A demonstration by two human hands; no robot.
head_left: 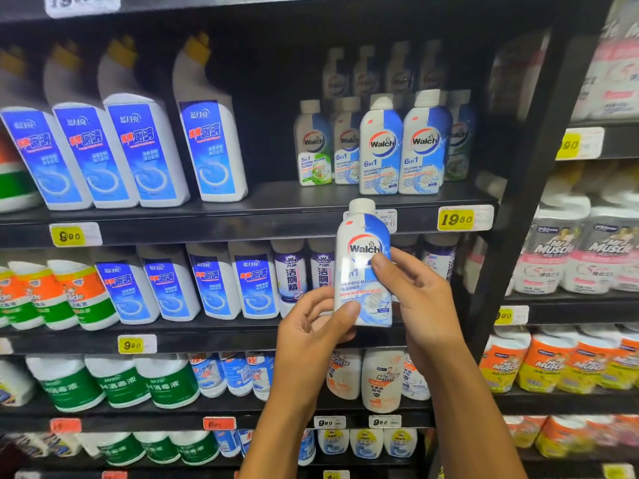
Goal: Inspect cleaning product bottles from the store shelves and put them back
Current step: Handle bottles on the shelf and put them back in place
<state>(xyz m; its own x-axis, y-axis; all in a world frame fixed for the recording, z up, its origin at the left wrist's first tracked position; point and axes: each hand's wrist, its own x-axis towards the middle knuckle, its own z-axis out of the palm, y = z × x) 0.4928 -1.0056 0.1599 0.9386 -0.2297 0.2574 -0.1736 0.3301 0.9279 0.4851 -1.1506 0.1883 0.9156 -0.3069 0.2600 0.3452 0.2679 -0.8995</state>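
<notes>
Yellow price tags (455, 219), toilet-paper packs (553, 257)

Black metal shelving (242, 216) in tiers across the whole view, dim and shadowed at the back of the top tier. To its right, a black upright post (525, 188), tilted in the wide lens. Yellow price tags (455, 219) and red ones (219, 423) along its front edges.

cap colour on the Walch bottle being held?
White cap on the held Walch bottle; clear in the head view.
</notes>
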